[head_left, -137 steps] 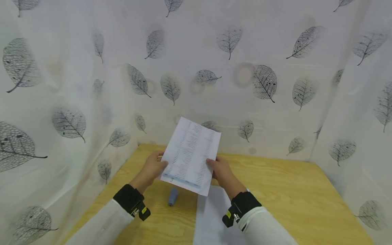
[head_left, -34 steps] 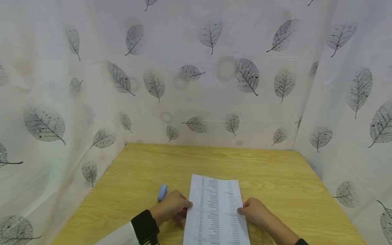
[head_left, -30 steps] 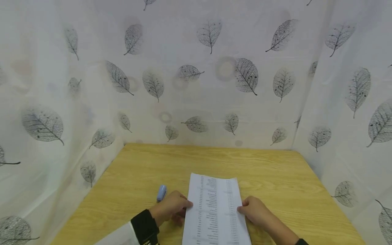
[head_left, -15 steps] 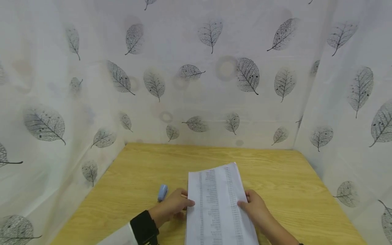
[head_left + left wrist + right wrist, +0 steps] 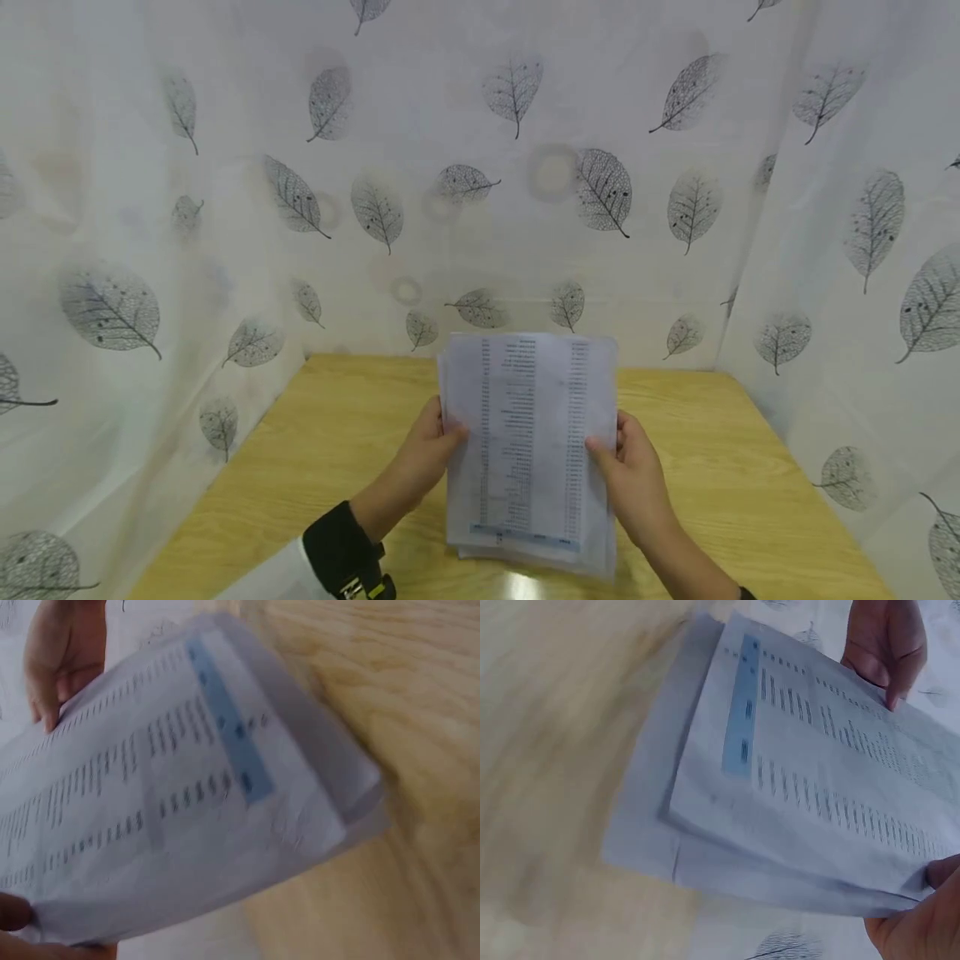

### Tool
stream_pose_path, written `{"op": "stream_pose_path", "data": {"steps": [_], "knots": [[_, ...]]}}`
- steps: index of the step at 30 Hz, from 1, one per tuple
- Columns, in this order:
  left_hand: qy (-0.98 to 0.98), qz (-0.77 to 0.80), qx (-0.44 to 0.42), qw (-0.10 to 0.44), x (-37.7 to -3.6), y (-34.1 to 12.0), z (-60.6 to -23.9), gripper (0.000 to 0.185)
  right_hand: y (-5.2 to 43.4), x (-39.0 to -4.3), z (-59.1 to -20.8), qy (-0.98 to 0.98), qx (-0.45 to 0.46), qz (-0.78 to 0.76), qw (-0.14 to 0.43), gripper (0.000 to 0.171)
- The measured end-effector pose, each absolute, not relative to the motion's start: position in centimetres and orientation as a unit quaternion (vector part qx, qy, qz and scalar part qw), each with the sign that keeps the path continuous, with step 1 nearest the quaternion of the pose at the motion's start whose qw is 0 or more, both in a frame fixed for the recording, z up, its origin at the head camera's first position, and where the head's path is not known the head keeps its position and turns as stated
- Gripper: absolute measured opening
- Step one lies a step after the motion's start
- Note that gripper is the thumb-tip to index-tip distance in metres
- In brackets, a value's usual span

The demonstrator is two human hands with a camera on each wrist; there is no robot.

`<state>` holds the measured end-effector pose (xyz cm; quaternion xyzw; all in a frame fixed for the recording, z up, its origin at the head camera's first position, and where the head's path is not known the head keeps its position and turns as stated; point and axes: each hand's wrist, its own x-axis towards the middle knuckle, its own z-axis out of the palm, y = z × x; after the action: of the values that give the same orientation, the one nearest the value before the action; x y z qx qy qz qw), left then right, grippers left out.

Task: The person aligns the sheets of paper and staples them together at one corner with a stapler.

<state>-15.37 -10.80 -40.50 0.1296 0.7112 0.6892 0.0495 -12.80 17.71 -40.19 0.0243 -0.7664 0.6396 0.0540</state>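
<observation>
Hands hold a stack of printed sheets (image 5: 528, 450) upright above the near middle of the wooden tabletop (image 5: 720, 467): the left hand (image 5: 427, 454) pinches its left edge, the right hand (image 5: 633, 475) its right edge, thumbs in front. From the head view the pages look nearly aligned; both wrist views show them fanned apart at the bottom, with a blue band beneath the printed columns. Farther back, leaf-patterned curtain (image 5: 525, 167) walls the tabletop's far edge.

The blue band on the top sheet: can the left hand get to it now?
Probably yes: the left hand grips the paper stack by its left edge, above the blue band, with nothing between; the right hand holds the other edge.
</observation>
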Motion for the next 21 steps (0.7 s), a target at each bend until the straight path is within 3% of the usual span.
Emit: {"op": "stream_pose_path", "data": {"steps": [5,8,11,17,21], "knots": [[0.692,0.685,0.213,-0.081,-14.4,-9.5,-38.0,0.039,17.4,-12.7,-38.5,-0.767,0.095,0.620,0.136,0.034],[0.691,0.672,0.233,-0.129,-14.3,-9.3,-38.0,0.038,17.2,-13.0,-38.7,-0.762,0.116,0.618,0.156,0.033],[0.686,0.681,0.221,-0.128,-14.6,-9.3,-39.5,0.033,16.9,-13.3,-40.0,-0.765,0.101,0.623,0.130,0.035],[0.728,0.665,0.160,-0.052,-14.6,-9.9,-44.4,0.030,16.6,-13.2,-43.3,-0.780,0.067,0.619,0.063,0.037],[0.754,0.632,0.168,-0.060,-14.3,-10.1,-45.8,0.024,16.4,-13.2,-43.9,-0.788,0.080,0.606,0.073,0.033]]}}
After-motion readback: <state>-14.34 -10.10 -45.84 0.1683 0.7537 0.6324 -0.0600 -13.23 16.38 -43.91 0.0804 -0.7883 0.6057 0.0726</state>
